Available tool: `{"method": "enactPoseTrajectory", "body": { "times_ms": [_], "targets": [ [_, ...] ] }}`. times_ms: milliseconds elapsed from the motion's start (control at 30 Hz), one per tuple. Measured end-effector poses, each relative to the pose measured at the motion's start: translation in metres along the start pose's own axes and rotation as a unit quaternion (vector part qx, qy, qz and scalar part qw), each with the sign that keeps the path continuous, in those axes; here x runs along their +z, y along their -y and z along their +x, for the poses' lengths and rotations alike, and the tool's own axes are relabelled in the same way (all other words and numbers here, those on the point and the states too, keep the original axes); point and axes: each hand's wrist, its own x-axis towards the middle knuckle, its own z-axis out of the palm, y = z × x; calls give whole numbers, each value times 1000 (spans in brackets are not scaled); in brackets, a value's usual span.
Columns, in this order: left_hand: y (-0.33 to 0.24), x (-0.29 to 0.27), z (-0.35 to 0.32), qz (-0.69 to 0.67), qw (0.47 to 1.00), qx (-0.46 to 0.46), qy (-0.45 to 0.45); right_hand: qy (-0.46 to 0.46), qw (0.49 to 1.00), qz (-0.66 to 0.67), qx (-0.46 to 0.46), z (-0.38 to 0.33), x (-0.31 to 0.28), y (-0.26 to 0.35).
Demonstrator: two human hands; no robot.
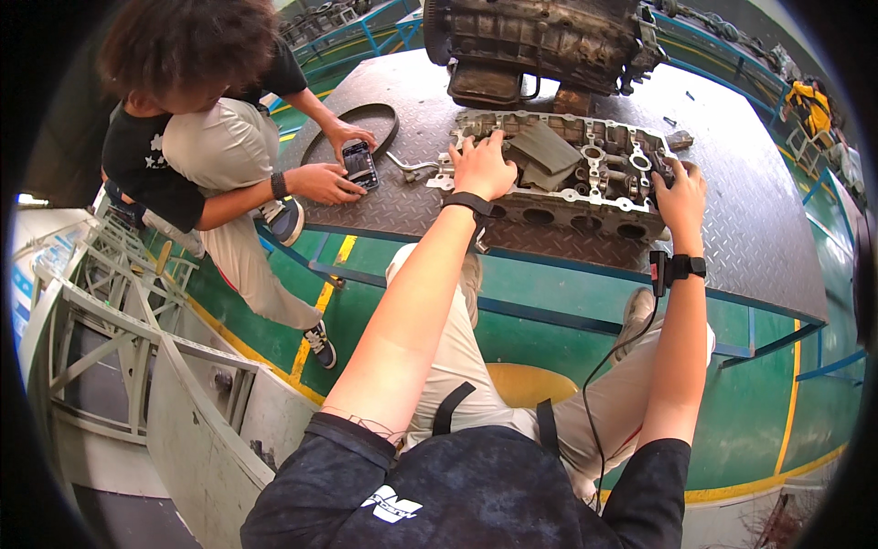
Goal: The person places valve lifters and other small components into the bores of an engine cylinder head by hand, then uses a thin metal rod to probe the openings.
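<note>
An engine cylinder head [594, 194] lies on a metal-topped table, its valve-train side up and a row of round ports facing me. My left hand [483, 169] rests on its left end, fingers spread and pointing away from me. At the right end, my right hand [683, 190] has its fingers and thumb curled over the edge, against a small dark part whose kind is unclear. Between my hands, a worn grey-brown folded cloth or pad [546, 154] sits on top of the head. A metal crank-shaped handle [412, 168] lies beside the left end.
Behind the head stands a large, dirty engine or gearbox [544, 46]. At left, a person [197, 119] holds a phone [360, 166] near a black belt [389, 123]. A small block [679, 140] lies at right. A cable [604, 366] runs from my right wrist. Below is a yellow stool [530, 382].
</note>
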Motion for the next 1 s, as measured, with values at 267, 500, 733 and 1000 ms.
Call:
{"method": "enactPoseTrajectory", "body": {
  "times_ms": [267,500,733,1000],
  "targets": [
    [-1,-4,2,16,998,32,48,-3,1000,-5,-3,-1,4,-2],
    [-2,-9,-1,15,999,29,41,-6,1000,11,5,-3,4,-1],
    [3,-4,0,-16,999,49,-8,1,1000,10,16,-2,4,0],
    [13,5,1,-18,996,44,-72,-63,974,116,-182,-11,-25,44]
  ]
}}
